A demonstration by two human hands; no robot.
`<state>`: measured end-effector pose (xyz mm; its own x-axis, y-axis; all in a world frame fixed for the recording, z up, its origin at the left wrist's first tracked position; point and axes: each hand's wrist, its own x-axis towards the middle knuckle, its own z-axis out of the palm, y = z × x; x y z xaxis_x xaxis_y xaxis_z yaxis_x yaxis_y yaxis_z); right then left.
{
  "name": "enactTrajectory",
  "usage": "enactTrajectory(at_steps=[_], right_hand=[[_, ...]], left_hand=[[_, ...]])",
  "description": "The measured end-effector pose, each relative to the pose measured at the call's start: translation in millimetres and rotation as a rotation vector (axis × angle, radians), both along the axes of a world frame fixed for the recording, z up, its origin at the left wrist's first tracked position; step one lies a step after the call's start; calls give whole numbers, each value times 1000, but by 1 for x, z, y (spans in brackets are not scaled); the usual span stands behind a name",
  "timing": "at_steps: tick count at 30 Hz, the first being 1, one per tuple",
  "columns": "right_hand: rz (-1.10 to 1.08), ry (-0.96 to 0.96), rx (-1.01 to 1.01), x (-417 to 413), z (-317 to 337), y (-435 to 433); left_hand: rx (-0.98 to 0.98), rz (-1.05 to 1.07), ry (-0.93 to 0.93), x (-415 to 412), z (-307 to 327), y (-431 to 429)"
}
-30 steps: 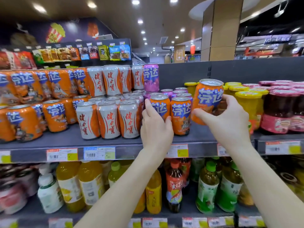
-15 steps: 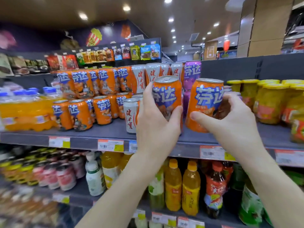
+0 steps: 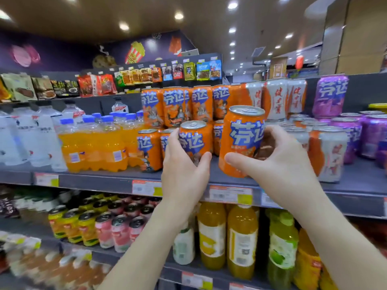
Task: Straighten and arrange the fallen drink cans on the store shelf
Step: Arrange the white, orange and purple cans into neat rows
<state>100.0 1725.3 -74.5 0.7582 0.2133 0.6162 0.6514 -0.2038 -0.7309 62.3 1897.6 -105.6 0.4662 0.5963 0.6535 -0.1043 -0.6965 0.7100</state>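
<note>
In the last second you have carried both cans left along the shelf (image 3: 100,181), and they now sit beside the matching orange row (image 3: 148,149), so placing them comes next. Your left hand (image 3: 184,174) fingers wrap the left can (image 3: 193,139) and your right hand (image 3: 278,164) fingers wrap the right can (image 3: 240,143), both upright at the shelf front. White-and-orange cans (image 3: 328,155) crowd your right side, and soda bottles (image 3: 94,149) close off the left.

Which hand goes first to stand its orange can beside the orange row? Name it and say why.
Left. The left hand grips the left can right beside the standing orange row; the right hand holds the right can farther off, near the white cans.
</note>
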Motion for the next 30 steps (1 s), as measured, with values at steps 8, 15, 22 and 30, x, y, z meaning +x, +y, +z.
enactTrajectory(at_steps=[8, 15, 22, 30], right_hand=[[-179, 79, -102, 16, -2, 75], [-304, 255, -310, 51, -8, 113], [-413, 276, -348, 73, -11, 127], [-463, 297, -398, 86, -10, 127]], left_hand=[[59, -95, 28, -3, -9, 44], [123, -130, 2, -6, -13, 53], [110, -157, -28, -5, -14, 62], [53, -205, -90, -3, -22, 66]])
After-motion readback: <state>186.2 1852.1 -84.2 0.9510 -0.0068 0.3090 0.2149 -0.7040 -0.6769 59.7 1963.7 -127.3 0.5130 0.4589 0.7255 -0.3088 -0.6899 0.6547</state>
